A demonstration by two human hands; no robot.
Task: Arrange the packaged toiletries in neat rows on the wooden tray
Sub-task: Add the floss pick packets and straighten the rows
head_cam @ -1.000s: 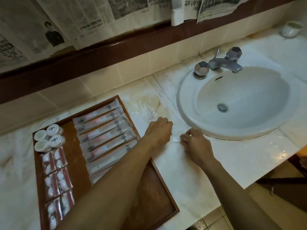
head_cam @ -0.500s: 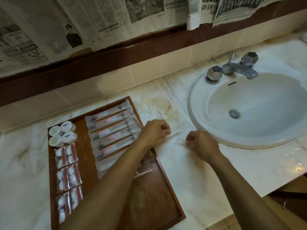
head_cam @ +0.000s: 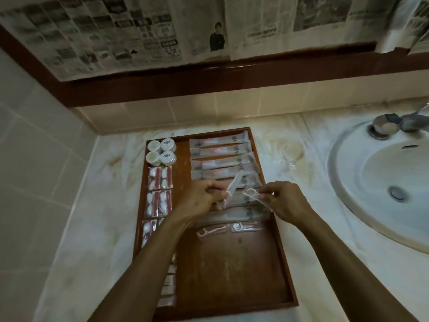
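The wooden tray [head_cam: 232,270] lies on the marble counter. It holds several long toothbrush packets [head_cam: 220,156] in a row, small round white containers [head_cam: 161,151] at its far left, and red-and-white packets [head_cam: 159,182] down its left side. Two wrapped floss picks [head_cam: 229,228] lie side by side below the toothbrush packets. My left hand [head_cam: 199,201] pinches a wrapped floss pick [head_cam: 234,185] above the tray. My right hand [head_cam: 285,201] pinches another wrapped floss pick [head_cam: 254,196] beside it.
A few clear wrapped packets [head_cam: 284,156] lie on the counter [head_cam: 308,182] between tray and white sink [head_cam: 371,182]. A metal tap knob [head_cam: 385,126] stands at the sink's back rim. Tiled walls close in on the left and behind, with newspaper hung above.
Both hands have lifted from the counter beside the sink and moved left over the tray, each carrying a floss pick packet. The view has swung left.
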